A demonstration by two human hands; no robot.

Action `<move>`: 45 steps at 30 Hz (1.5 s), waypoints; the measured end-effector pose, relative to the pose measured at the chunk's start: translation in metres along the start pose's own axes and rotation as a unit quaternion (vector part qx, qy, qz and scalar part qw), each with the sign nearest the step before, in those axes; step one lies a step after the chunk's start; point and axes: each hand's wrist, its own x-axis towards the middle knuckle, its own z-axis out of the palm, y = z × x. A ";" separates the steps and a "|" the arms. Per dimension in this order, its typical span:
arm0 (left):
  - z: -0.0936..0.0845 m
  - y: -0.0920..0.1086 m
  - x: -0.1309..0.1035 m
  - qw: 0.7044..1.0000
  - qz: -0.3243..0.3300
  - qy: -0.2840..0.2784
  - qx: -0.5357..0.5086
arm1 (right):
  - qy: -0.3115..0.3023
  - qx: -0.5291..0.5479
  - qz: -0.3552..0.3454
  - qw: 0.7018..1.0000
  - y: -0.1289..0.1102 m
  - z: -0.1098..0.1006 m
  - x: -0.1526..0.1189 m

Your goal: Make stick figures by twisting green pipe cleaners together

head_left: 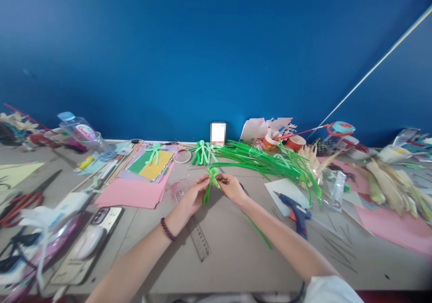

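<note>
Between my two hands is a small green pipe cleaner figure (213, 175), with a round looped head, two arms and legs hanging down. My left hand (198, 191) pinches it from the left side, a beaded bracelet on that wrist. From the right, the fingers of my right hand (230, 187) are closed at one of its arms. A clear ruler (199, 240) lies on the table below my left hand. Beyond my hands stand several similar green figures (202, 152), and a long heap of green pipe cleaners (256, 154) spreads to the right.
A blue glue gun (297, 213) lies right of my right arm. On the left are pink paper sheets (131, 192), a phone (91, 244), orange-handled scissors (23, 206) and a plastic bottle (83, 132). A device with a blurred screen (218, 134) leans against the blue wall.
</note>
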 end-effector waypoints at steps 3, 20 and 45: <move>-0.002 0.001 0.001 1.000 -0.008 0.001 0.003 | 0.006 0.011 0.005 1.000 0.001 -0.001 0.001; 0.002 0.002 -0.004 0.998 0.035 0.004 0.058 | -0.051 0.210 0.119 0.969 -0.016 0.004 -0.010; 0.003 -0.010 -0.012 0.835 0.360 0.058 0.413 | 0.115 0.170 0.105 0.973 -0.015 0.024 -0.023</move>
